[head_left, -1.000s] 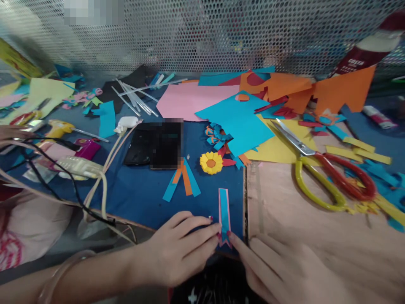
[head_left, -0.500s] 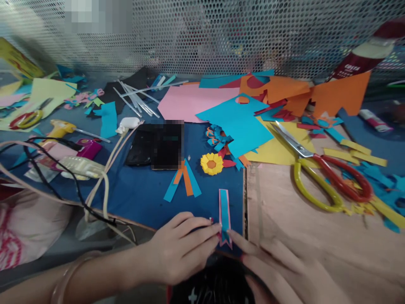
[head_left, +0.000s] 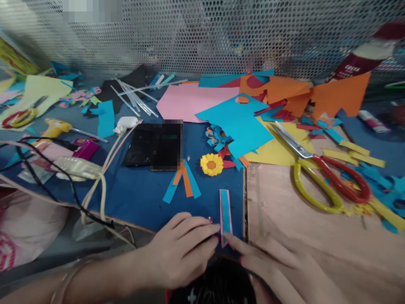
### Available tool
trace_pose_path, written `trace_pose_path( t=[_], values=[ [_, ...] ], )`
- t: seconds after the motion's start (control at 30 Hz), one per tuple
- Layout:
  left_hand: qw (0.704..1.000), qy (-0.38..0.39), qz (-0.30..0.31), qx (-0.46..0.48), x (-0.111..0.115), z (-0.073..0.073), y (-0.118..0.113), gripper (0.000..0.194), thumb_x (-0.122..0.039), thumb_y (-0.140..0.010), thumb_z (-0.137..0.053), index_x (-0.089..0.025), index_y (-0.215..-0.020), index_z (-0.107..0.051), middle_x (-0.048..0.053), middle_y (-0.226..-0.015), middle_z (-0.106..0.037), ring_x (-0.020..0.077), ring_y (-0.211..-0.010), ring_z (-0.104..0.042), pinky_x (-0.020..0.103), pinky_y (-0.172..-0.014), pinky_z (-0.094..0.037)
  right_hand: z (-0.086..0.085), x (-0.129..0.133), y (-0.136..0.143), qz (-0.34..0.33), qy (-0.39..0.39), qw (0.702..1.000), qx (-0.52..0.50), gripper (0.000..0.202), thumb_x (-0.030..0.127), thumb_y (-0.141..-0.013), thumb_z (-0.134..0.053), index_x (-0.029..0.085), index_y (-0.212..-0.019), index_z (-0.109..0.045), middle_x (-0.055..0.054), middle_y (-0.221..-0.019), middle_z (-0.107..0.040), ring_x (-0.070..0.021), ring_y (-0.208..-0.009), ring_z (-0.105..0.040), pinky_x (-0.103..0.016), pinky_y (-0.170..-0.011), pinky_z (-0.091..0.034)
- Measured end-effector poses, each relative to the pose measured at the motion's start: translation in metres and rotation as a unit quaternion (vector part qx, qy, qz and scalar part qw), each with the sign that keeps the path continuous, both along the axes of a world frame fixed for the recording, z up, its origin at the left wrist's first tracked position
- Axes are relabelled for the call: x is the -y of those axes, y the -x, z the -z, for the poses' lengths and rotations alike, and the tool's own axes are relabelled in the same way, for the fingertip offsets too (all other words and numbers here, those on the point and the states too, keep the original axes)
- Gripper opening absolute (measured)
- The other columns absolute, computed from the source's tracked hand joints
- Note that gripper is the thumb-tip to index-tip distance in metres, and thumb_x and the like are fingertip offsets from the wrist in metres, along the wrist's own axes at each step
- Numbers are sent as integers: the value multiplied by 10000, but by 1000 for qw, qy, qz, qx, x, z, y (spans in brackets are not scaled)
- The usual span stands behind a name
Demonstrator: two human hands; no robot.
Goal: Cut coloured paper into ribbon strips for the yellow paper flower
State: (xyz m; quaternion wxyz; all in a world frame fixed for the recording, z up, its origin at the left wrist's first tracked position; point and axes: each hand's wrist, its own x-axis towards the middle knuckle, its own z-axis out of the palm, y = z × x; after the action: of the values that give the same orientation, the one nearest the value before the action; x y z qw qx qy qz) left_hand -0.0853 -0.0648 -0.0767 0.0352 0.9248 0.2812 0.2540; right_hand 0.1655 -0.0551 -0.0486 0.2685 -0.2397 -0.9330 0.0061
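Note:
A narrow paper strip (head_left: 225, 209), blue with a pink border, lies lengthwise near the table's front edge. My left hand (head_left: 186, 247) reaches in from the left, fingers curved and held together. Its fingertips meet the strip's left edge near the lower end; the thumb is hidden. From the right comes my right hand (head_left: 275, 264), fingers stretched and apart, one fingertip pressing on the strip's lower end. Beyond the strip sits a yellow paper flower (head_left: 211, 164) with an orange centre. Blue and orange paper strips (head_left: 187, 185) lie fanned out to the left.
Large scissors (head_left: 311, 157) with yellow and red handles rest on the right. Behind are coloured paper sheets (head_left: 236, 126). Two dark phones (head_left: 166, 147), tangled cables (head_left: 103, 190) and a yellow glue gun (head_left: 57, 128) occupy the left. A perforated metal panel (head_left: 202, 38) stands behind.
The strip's lower end has changed: its notched pink tip is less visible, and the blue reaches lower. My right fingertip has shifted slightly left and down onto the strip. My left hand has barely moved.

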Motion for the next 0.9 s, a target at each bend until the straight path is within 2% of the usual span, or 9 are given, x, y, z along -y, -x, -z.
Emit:
trace_pose_path(
  t=[0.1, 0.2, 0.33, 0.47, 0.57, 0.7, 0.8, 0.9],
  values=[
    [1000, 1, 9, 5, -1, -1, -1, 308, -150, -803, -588, -104, -1105, -629, 87, -1130, -675, 224, -1094, -558, 359, -886, -426, 3, -3, -1, -45, -18, 998, 45, 164, 129, -839, -465, 168, -827, -624, -63, -1031, -718, -152, -605, -501, -303, -542, -438],
    [1000, -4, 18, -11, -1, -3, -2, 312, -156, -807, -592, -100, -1112, -626, 81, -1198, -647, 231, -1130, -534, 368, -910, -410, 0, -4, 0, -63, -21, 994, 82, 315, 117, -897, -326, 173, -875, -634, -63, -1033, -719, -159, -637, -510, -285, -550, -424],
    [999, -2, -16, -40, 0, -7, -7, 314, -185, -823, -586, -144, -1132, -621, 60, -1251, -612, 229, -1158, -503, 381, -953, -380, -5, -4, 3, -52, -21, 995, 88, 436, 111, -939, -216, 160, -885, -646, -66, -979, -731, -170, -656, -529, -298, -566, -412],
    [996, 11, -60, -64, -4, -13, -13, 297, -248, -830, -599, -206, -1123, -629, 38, -1108, -636, 217, -1104, -500, 378, -945, -367, -3, -5, 3, -49, -16, 997, 57, 487, 133, -956, -194, 167, -805, -656, -68, -988, -730, -163, -596, -503, -307, -513, -389],
    [995, 40, -68, -66, -11, -18, -14, 289, -273, -831, -602, -238, -1117, -633, 42, -1081, -615, 228, -1109, -480, 386, -936, -371, -3, -5, 4, -46, -2, 997, 62, 481, 123, -952, -209, 164, -810, -667, -61, -993, -731, -166, -614, -517, -309, -529, -423],
    [994, 75, -56, -54, -18, -25, -14, 314, -231, -832, -597, -264, -1143, -620, 33, -1195, -582, 238, -1184, -432, 393, -955, -358, -8, -5, 5, -22, 26, 997, 63, 440, 141, -954, -246, 170, -851, -673, -46, -1007, -728, -164, -645, -534, -303, -546, -458],
    [995, 76, -42, -54, -21, -25, -13, 293, -236, -835, -598, -285, -1123, -624, 22, -1234, -572, 249, -1209, -414, 416, -952, -338, -8, -5, 3, -29, 35, 998, 51, 434, 153, -959, -241, 184, -875, -665, -33, -999, -729, -160, -643, -527, -298, -551, -464],
    [995, 76, -38, -62, -21, -22, -13, 262, -252, -837, -602, -289, -1095, -631, 16, -1250, -564, 260, -1217, -406, 432, -950, -320, -4, -3, -1, -35, 22, 999, 5, 292, 128, -916, -353, 166, -860, -637, -41, -984, -729, -156, -647, -529, -296, -560, -466]
  ],
)
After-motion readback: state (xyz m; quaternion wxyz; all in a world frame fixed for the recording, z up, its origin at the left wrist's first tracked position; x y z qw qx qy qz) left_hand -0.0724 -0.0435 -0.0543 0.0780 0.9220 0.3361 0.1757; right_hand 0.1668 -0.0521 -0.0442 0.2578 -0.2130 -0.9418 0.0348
